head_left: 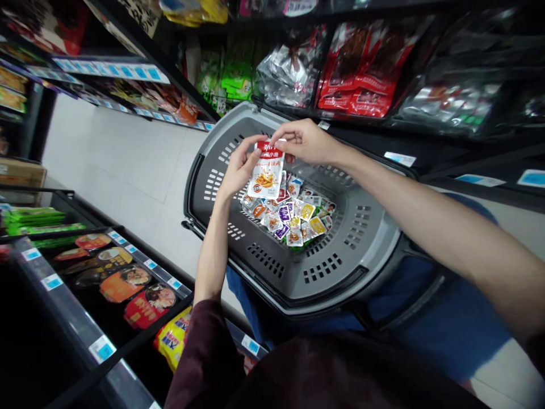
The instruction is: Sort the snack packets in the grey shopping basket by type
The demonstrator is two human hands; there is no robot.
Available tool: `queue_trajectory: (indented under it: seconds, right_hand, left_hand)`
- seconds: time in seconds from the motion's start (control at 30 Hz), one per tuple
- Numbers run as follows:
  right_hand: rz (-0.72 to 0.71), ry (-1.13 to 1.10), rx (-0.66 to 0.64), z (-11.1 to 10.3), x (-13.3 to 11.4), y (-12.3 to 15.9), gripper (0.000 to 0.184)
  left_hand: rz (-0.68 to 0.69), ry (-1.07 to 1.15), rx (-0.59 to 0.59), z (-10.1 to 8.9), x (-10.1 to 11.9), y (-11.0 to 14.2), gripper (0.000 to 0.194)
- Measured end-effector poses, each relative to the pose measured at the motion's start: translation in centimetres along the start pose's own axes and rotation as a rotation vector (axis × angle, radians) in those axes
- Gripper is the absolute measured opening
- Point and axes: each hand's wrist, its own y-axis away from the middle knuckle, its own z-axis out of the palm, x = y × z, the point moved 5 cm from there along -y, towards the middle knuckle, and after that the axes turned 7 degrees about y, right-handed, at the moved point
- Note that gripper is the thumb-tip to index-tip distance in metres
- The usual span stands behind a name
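A white and red snack packet (267,173) with a picture of food on it is held up by its top edge over a grey shopping basket (264,264). My left hand (242,165) pinches the packet's upper left side between thumb and fingers. At its upper right corner, my right hand (300,142) grips with bent fingers and thumb. Below lie several small snack packets (296,218) with white, purple, yellow and orange marks, heaped on the basket's floor. The held packet covers part of this heap.
Shelves hold red bags (361,71), silvery packs (292,71) and green packs (236,74) behind the basket. On the left, a lower shelf carries round-lidded food tubs (125,281) and a yellow bag (174,336). Pale floor tiles (123,153) run between the shelves.
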Motion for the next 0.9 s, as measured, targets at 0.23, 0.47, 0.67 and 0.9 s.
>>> queue_trajectory:
  seconds: [0.23, 0.47, 0.67, 0.9]
  right_hand:
    - [-0.012, -0.04, -0.035, 0.1, -0.9, 0.3, 0.033]
    - [-0.084, -0.022, -0.135, 0.1, -2.4, 0.6, 0.031]
    - [-0.09, 0.047, -0.043, 0.2, -2.2, 0.5, 0.031]
    - [-0.075, 0.154, -0.049, 0.1, -1.9, 0.4, 0.034]
  left_hand:
    - [-0.028, -0.037, -0.029, 0.2, -1.3, 0.1, 0.043]
    - [-0.004, -0.06, -0.026, -0.3, -1.8, 0.1, 0.043]
    - [-0.049, 0.004, -0.063, 0.3, -1.4, 0.2, 0.046]
    - [-0.378, 0.123, -0.231, 2.6, -1.6, 0.8, 0.059]
